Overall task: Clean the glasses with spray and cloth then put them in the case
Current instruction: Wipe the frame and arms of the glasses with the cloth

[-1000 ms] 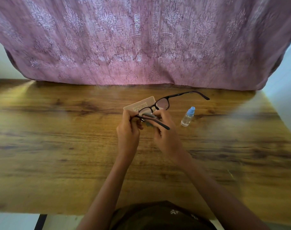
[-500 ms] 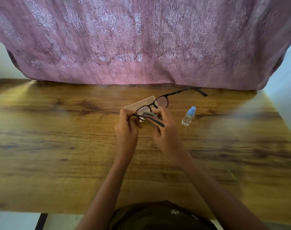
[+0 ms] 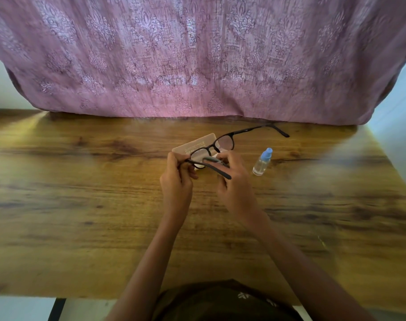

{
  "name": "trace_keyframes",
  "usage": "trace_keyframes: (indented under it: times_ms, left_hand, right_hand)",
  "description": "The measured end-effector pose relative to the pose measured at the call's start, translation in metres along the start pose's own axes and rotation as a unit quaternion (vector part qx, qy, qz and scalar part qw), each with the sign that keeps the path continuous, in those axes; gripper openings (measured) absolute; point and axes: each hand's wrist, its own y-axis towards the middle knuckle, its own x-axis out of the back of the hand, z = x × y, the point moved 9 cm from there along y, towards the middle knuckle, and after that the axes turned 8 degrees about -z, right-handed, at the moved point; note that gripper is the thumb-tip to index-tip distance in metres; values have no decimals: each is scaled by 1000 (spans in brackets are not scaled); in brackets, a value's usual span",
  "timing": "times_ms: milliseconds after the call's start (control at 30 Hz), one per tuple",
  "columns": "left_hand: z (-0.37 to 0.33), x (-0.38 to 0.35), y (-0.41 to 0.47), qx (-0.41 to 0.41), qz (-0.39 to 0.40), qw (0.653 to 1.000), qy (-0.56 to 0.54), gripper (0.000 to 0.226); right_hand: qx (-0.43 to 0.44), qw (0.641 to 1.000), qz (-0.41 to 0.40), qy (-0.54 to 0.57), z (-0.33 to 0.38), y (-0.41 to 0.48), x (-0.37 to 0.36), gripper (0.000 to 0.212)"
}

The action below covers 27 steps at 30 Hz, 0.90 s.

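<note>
Left hand [image 3: 176, 184]: curling its fingers round the glasses [image 3: 226, 142] at the near hinge, holding them above the table [image 3: 81, 228].
Right hand [image 3: 237, 191]: pinching a grey cloth [image 3: 212, 160] against the near lens — wiping seems to be going on.
Spray bottle [image 3: 261, 162]: standing capped just beside the right hand, nobody touching it.
Case [image 3: 195, 144]: lying beyond, partly behind the frame — packing is waiting, by my judgement.

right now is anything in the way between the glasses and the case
Nothing visible. The left hand holds the glasses over the case, the right hand pinches the cloth on a lens; the spray bottle stands aside to the right.
</note>
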Motion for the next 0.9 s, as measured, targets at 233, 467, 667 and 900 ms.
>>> trace_keyframes:
  times_ms: [233, 467, 667, 900]
  left_hand:
    - [4, 0, 1, 17, -11, 1000, 7, 32]
    - [4, 1, -1, 23, -12, 1000, 4, 32]
    - [0, 1, 2, 4, -15, 1000, -1, 38]
    - [4, 1, -1, 14, -19, 1000, 3, 34]
  right_hand:
    - [7, 999, 14, -36, 5, -2, -5, 44]
    - [9, 1000, 9, 9, 7, -3, -2, 47]
    - [-10, 1000, -19, -8, -1, -1, 1, 38]
    - [13, 999, 30, -14, 8, -7, -10, 44]
